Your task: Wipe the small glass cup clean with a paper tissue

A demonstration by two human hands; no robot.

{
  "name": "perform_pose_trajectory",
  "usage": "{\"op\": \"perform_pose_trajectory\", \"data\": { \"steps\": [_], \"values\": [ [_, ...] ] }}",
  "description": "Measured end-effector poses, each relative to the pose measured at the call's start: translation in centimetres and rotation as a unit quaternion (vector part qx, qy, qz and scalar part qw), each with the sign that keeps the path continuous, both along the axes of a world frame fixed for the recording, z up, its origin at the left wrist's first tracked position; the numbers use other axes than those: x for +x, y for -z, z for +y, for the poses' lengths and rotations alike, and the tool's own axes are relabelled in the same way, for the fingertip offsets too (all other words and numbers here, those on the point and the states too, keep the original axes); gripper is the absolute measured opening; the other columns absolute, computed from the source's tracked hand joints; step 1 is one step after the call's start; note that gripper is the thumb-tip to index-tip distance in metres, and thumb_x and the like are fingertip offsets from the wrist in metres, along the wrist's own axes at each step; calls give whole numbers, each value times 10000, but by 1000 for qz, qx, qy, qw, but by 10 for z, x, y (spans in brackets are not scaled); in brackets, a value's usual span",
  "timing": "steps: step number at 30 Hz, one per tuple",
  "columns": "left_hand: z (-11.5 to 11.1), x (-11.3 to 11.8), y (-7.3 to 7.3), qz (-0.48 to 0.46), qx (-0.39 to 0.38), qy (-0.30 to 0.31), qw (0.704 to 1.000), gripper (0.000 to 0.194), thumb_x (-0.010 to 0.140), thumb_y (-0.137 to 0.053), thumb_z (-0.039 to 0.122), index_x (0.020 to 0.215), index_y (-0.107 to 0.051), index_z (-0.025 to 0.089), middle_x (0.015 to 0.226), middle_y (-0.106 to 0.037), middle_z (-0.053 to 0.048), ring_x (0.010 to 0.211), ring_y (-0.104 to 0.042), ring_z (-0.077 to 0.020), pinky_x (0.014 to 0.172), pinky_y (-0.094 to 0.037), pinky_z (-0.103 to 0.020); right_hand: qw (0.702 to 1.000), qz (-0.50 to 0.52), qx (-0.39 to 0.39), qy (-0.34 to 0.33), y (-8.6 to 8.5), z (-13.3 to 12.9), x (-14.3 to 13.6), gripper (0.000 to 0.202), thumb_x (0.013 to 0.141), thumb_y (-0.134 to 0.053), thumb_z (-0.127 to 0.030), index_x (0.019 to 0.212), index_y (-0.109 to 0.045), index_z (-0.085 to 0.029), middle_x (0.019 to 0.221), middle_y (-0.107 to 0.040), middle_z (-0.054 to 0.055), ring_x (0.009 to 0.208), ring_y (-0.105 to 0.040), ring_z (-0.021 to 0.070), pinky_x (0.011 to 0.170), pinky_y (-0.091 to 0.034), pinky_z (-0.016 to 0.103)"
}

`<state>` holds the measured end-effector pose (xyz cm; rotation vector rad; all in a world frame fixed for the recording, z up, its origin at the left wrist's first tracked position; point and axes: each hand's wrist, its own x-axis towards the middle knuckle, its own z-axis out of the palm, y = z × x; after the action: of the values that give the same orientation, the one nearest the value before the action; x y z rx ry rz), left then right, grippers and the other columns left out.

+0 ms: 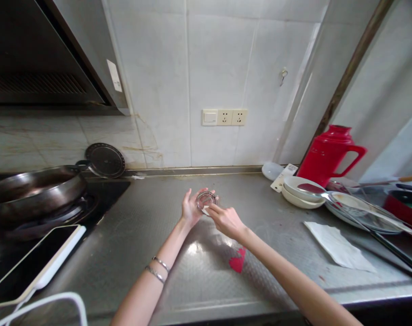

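Note:
Above the middle of the metal counter, my left hand holds a small round clear glass piece with a shiny rim. Its palm and fingers lie behind and around the glass; whether this is a dish or a lid I cannot tell. The fingers of my right hand are pinched together at the lower edge of the glass. A small white piece, like folded tissue, shows at those fingertips, against the inside of the glass. Two silver bracelets circle my left forearm.
At left, a metal pan sits on the stove, with a phone and white cable in front. At right stand a red thermos jug, stacked bowls, plates and utensils. White tissue lies on the counter, near a red heart sticker.

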<state>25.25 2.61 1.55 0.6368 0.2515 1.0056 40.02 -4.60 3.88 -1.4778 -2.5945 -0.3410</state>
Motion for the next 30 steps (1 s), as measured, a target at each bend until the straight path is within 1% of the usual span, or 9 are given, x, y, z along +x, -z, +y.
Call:
{"op": "perform_pose_trajectory", "data": {
  "steps": [5,7,9,11,14,20,23,27,30],
  "values": [
    [10,-10,5,136,-2,87,987,631,840,-406,597,1123,-609,71,891,-716,-185,682,-684,-245,517,-473,-278,973,-137,36,-185,-14,10,25,260,966,-312,-129,1120,-519,-165,1043,-612,80,731,-597,131,521,-371,225],
    [10,-9,7,170,-3,97,981,570,839,-457,539,1109,-626,67,760,-718,-137,559,-646,-188,460,-434,-235,961,-163,48,-220,-18,15,29,241,976,-307,-142,1055,-535,-157,993,-616,68,712,-583,127,513,-356,225],
    [9,-6,8,186,-2,68,980,470,825,-520,470,1059,-656,86,683,-705,-90,499,-610,-151,442,-418,-216,958,-174,46,-223,-22,20,29,217,970,-331,-138,1016,-542,-157,954,-619,57,695,-575,122,522,-358,226],
    [9,-3,9,187,-3,12,982,369,805,-564,417,976,-680,112,690,-705,-72,520,-615,-143,459,-430,-213,965,-170,36,-199,-26,23,26,197,951,-363,-120,1012,-546,-163,967,-623,61,707,-582,127,548,-374,230],
    [10,1,9,157,-20,-73,985,266,791,-576,378,853,-676,140,726,-712,-70,573,-632,-144,482,-438,-209,982,-140,13,-123,-27,22,19,247,897,-388,-60,1047,-546,-175,1056,-619,79,762,-611,149,589,-405,240],
    [8,7,13,85,-44,-157,983,235,768,-582,359,812,-643,137,675,-700,-58,595,-653,-175,553,-478,-257,997,20,-76,23,-7,3,-10,468,793,-401,-43,1208,-496,-237,1247,-553,81,853,-650,190,664,-465,275],
    [3,11,15,76,-40,-184,979,235,747,-605,353,810,-636,129,645,-689,-56,596,-660,-192,582,-490,-282,983,145,-97,60,8,-7,-27,505,737,-416,-39,1201,-511,-215,1221,-574,77,893,-645,196,711,-473,276],
    [1,14,16,60,-52,-193,978,237,742,-611,363,814,-625,138,648,-685,-56,603,-665,-207,598,-500,-312,939,325,-81,72,27,-10,-48,482,705,-408,-9,1127,-575,-170,1151,-611,89,992,-610,187,805,-461,247],
    [0,15,15,43,-62,-193,978,232,747,-611,364,813,-623,142,647,-681,-55,607,-667,-205,604,-503,-314,921,377,-71,65,34,-8,-54,476,726,-427,-16,1149,-575,-175,1125,-622,82,933,-620,169,774,-465,225]
  ]
}}
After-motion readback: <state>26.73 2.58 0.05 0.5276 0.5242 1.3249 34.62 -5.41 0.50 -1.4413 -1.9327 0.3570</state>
